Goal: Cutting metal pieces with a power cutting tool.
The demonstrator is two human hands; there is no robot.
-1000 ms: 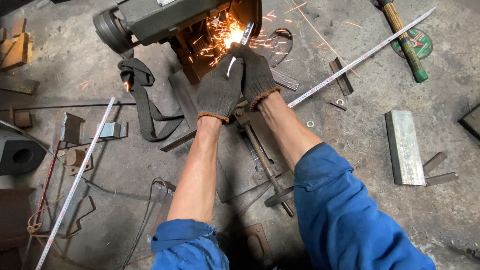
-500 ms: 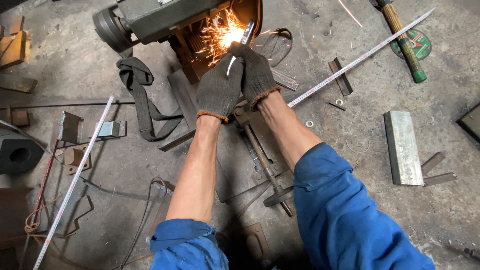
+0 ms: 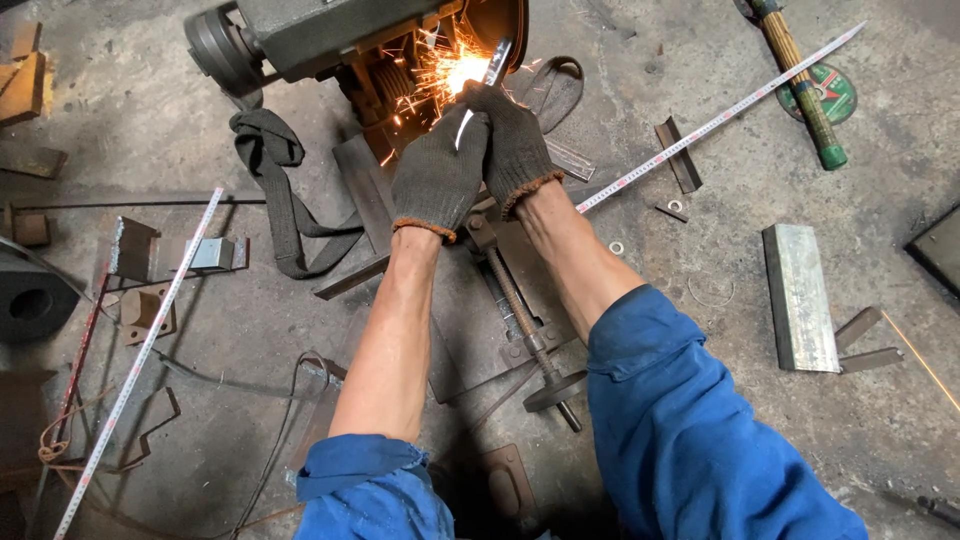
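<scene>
Sparks spray narrower and lower than half a second ago, while both gloved hands stay clamped on the same small metal strip at the grinding wheel; nothing else on the floor has shifted.

At far left, a dark round metal block [image 3: 30, 300] is cut off by the frame edge. A steel tape rule [image 3: 140, 350] runs diagonally across the concrete, its lower end lost off the bottom. A black fabric strap [image 3: 275, 190] lies coiled below the grey motor housing [image 3: 320, 35], whose top is cropped.

The left hand [image 3: 438, 178] and the right hand [image 3: 515, 145], both in dark knit gloves, are closed side by side around the metal strip [image 3: 495, 62]; only its upper end and a thin bright edge between the gloves show, and its tip meets the wheel [image 3: 500, 22] amid sparks [image 3: 450, 72]. The glare hides the contact point. A threaded vice screw [image 3: 520, 310] runs beneath the forearms.

Rightward, a second tape rule [image 3: 720, 120] stretches away, a green-handled hammer [image 3: 800, 90] lies partly cropped, and a flat steel bar [image 3: 800, 295] rests alone.
</scene>
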